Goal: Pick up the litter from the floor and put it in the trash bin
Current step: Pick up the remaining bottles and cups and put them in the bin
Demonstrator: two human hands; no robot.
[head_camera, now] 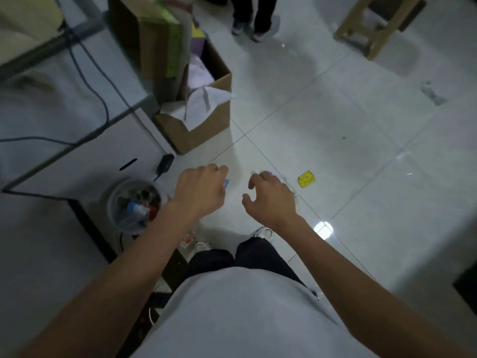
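Note:
My left hand (201,189) is curled, and a small blue and white scrap (226,182) shows at its fingertips. It hovers just right of the round trash bin (113,200), which has a clear liner and holds bottles and other rubbish. My right hand (271,200) hangs over the floor with loosely curled fingers. A clear plastic bottle (287,184) lies partly hidden behind that hand; contact between them cannot be told. A yellow piece of litter (306,179) lies on the white tiles to the right of the bottle.
An open cardboard box (206,125) with white paper stands ahead on the left, beside a white cabinet (85,156) with cables and a black adapter (165,164). Another person's feet (254,27) stand at the far side. A wooden stool (379,27) is at the far right.

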